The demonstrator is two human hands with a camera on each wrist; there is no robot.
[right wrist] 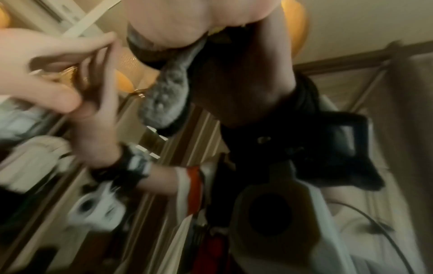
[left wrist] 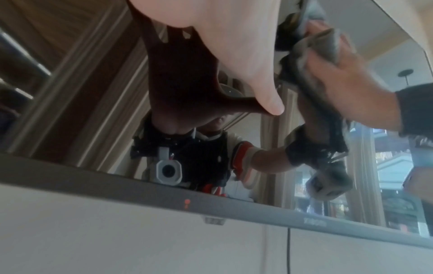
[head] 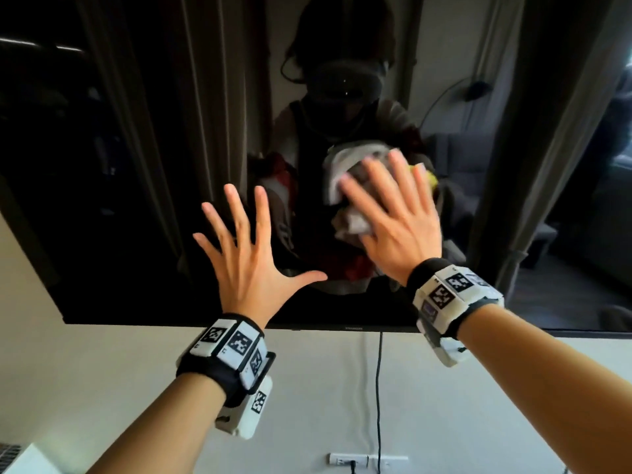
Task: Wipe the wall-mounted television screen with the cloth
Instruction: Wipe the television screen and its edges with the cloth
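The wall-mounted television point(head: 119, 200) fills the upper head view, its dark screen mirroring the room and the person. My left hand point(head: 253, 241) lies flat on the glass with fingers spread wide, low and left of centre. My right hand point(head: 396, 213) presses a crumpled grey cloth point(head: 349, 220) against the screen with straight fingers, to the right of the left hand. A bit of yellow point(head: 425, 172) shows past the right hand's fingers. In the left wrist view the cloth point(left wrist: 328, 46) bunches under the right hand. The right wrist view is blurred, with the cloth point(right wrist: 168, 89) below my palm.
The television's lower bezel point(head: 307, 326) runs above a bare white wall point(head: 478, 388). A black power cable point(head: 379, 388) hangs from the bezel down to a wall socket point(head: 355, 460). A pale object point(head: 20, 456) sits at the bottom left corner.
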